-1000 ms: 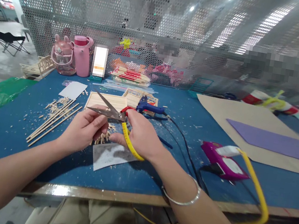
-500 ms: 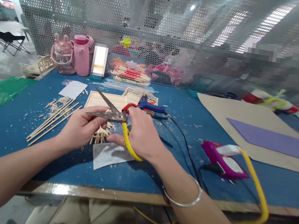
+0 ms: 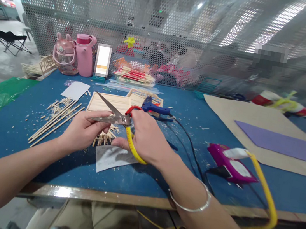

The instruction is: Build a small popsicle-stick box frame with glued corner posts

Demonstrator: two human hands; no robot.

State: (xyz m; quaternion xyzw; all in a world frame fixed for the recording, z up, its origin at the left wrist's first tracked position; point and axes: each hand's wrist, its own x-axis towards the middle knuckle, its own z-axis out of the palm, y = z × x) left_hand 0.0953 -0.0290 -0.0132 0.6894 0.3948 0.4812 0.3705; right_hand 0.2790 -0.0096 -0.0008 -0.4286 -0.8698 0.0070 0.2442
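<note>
My right hand has its fingers in the handles of a pair of scissors, one handle red, the other wrapped in yellow tape-measure-like material. The blades stand apart and point left. My left hand is closed in a pinch right at the lower blade; whatever sits between its fingertips is hidden. Below the blades lies a pile of short cut sticks, beside a white paper sheet. Just beyond the hands is a pale wooden slatted panel. Long thin sticks lie left of my left hand.
A blue glue gun with a black cord lies behind my right hand. To the right are a magenta device with a yellow cord and a purple sheet on beige board. Pink bottles stand at the back left, before a perforated metal screen.
The view has shifted slightly. Both hands and the scissors keep nearly the same pose, with the blades still apart.
</note>
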